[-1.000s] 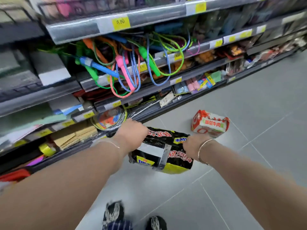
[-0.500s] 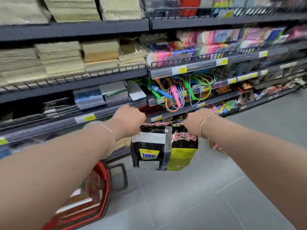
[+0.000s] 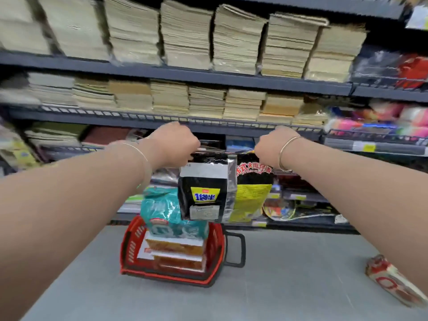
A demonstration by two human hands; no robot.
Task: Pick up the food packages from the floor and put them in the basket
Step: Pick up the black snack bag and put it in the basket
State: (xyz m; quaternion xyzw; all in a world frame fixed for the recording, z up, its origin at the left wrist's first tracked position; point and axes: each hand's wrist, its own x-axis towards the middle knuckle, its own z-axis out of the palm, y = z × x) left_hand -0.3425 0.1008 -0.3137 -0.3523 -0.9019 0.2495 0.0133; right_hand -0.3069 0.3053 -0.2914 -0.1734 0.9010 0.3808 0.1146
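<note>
You've got the black-and-yellow noodle pack (image 3: 222, 188) up in the air, your left hand (image 3: 176, 144) and right hand (image 3: 269, 148) each gripping a top corner, so it hangs straight down between them. That puts you in the carry step, pickup done, drop-off not yet. The red basket (image 3: 129, 246) sits on the floor below and just beyond your hands, already stacked with a teal bag (image 3: 162, 212) and a couple of boxes (image 3: 173, 251). Next move, I'd guess: lower the pack onto that pile and let go of both corners together. It's stacked high, so it could slide off. One more red-and-white package (image 3: 391, 280) is on the floor, under your right forearm.
</note>
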